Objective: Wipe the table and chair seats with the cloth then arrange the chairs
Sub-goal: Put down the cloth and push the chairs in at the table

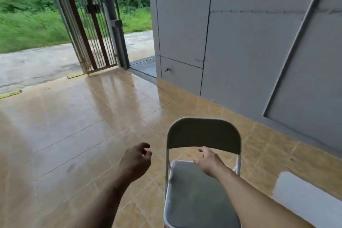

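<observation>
Chair (201, 181), a grey folding one, stands on the tiled floor (74, 135) in the lower middle of the frame, backrest toward the grey wall (240, 42). Left of it the left hand (136, 161) hovers empty, fingers loosely curled. The right hand (207, 161) reaches open above the seat, just below the backrest. A pale tabletop (305, 196) edge shows at lower right.

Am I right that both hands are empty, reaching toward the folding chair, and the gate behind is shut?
Not quite. The head view shows the gate standing open, swung inward over the tiled floor. The rest holds: the left hand and right hand are empty, reaching toward the folding chair.
</observation>
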Demonstrator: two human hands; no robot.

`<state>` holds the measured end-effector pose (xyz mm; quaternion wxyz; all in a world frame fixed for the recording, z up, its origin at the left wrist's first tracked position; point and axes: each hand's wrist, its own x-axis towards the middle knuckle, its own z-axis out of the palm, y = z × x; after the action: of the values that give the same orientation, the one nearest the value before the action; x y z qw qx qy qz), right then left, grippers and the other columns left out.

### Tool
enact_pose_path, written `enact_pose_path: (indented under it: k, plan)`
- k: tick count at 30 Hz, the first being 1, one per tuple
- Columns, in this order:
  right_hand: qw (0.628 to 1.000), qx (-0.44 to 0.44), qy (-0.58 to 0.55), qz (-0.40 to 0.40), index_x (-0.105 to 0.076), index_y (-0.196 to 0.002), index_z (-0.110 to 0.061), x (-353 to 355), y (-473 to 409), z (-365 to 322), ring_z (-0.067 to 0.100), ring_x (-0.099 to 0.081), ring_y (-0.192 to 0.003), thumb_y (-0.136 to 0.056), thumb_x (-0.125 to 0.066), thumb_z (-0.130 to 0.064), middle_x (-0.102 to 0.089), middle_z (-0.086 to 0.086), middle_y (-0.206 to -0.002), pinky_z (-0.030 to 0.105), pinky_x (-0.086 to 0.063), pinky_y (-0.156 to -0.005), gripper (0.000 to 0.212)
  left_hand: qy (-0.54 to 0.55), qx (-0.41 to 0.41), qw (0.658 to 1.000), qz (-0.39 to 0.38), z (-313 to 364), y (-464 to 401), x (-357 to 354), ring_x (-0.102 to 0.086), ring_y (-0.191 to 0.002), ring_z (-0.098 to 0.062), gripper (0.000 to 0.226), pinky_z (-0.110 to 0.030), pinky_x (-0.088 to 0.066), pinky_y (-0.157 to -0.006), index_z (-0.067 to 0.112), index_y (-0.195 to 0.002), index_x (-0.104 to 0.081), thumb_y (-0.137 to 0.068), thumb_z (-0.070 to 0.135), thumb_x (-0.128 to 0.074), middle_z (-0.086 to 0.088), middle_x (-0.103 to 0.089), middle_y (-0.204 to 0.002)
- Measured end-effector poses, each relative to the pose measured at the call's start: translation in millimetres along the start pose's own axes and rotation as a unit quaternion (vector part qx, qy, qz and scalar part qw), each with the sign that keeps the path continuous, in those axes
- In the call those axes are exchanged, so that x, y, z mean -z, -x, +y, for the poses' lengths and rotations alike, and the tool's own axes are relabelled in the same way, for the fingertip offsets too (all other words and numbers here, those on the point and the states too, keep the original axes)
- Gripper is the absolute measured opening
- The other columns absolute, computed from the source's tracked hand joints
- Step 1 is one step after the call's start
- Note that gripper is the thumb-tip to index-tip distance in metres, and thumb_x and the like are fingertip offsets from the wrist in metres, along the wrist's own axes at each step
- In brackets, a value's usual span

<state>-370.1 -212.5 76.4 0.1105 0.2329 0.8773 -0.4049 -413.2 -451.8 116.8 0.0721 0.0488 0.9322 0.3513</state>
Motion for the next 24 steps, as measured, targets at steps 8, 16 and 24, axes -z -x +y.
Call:
enact_pose_path:
  k: [8, 16, 24]
  plan:
    - [0.967, -0.122, -0.188, 0.118, -0.041, -0.143, -0.01, 18.3, -107.2, 8.7, 0.028, -0.048, -0.126, -0.089, -0.06, -0.028, -0.049, 0.013, -0.142, 0.034, -0.04, -0.102, 0.061, -0.089, -0.131, 0.985, -0.075, 25.6, -141.3, -50.4, -0.05, -0.124, -0.024, 0.059, -0.035, -0.045, -0.097, 0.024, -0.146, -0.036, -0.092, 0.037, -0.056, -0.002, -0.047, -0.144]
    - [0.94, -0.198, -0.237, 0.146, -0.031, -0.149, -0.016, 19.8, -168.8, 5.6, 0.029, -0.044, -0.129, -0.093, -0.054, -0.031, -0.042, 0.01, -0.147, 0.04, -0.04, -0.105, 0.062, -0.224, -0.229, 0.94, -0.116, 22.6, -260.1, -112.6, -0.033, -0.134, -0.029, 0.084, -0.044, -0.039, -0.106, 0.027, -0.151, -0.012, -0.085, 0.049, -0.059, -0.004, -0.02, -0.157]
    - [0.871, -0.317, -0.316, 0.201, -0.02, -0.152, -0.021, 12.1, -273.4, -11.9, 0.027, -0.043, -0.127, -0.096, -0.049, -0.034, -0.033, 0.006, -0.152, 0.041, -0.051, -0.086, 0.065, -0.248, -0.361, 0.877, -0.197, 8.6, -382.9, -178.7, -0.037, -0.132, -0.029, 0.08, -0.044, -0.039, -0.102, 0.016, -0.153, -0.016, -0.084, 0.034, -0.054, -0.002, -0.026, -0.157]
